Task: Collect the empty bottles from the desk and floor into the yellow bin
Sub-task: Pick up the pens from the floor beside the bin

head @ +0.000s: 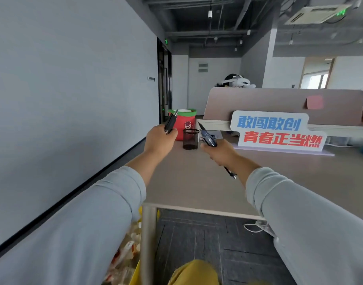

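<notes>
Left hand [160,140] grips a slim black pen [171,121]; right hand [221,151] grips a glossy dark-blue pen [207,137]. Both flank a black mesh cup [190,139] on the smooth beige desk [197,182].

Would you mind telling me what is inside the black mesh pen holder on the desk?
The black mesh pen holder looks empty: nothing rises above its rim, and only a dark base shows through the mesh. Small items lying flat on its bottom could not be told.

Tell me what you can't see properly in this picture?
Head view:
- Yellow bin: mostly hidden by the left sleeve and desk leg.
- Right hand: its fingers are hidden behind it.
- Person behind the divider: mostly hidden.
</notes>
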Demonstrator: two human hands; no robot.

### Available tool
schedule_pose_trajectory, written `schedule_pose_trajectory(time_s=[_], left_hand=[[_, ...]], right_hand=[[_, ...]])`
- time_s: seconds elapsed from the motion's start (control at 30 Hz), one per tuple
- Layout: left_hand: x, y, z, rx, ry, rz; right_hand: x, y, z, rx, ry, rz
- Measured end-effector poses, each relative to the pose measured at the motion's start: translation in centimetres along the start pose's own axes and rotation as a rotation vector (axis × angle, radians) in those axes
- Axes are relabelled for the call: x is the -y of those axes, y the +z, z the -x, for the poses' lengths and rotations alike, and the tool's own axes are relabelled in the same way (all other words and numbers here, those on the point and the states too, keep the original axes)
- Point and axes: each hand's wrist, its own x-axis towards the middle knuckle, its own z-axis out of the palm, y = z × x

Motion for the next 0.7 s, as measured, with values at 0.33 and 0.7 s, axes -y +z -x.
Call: schedule_pose_trajectory(time_s=[0.33,0.7], left_hand=[[3.9,11.2,-11.9,-0.019,-0.125,0.003],[7.6,17.8,-20.7,-0.073,-0.239,0.204]], right_hand=[[-7.7,0.9,-14.2,-0.015,0.126,-0.258],[-7.2,1.9,-27.1,0.037,0.061,-0.5]])
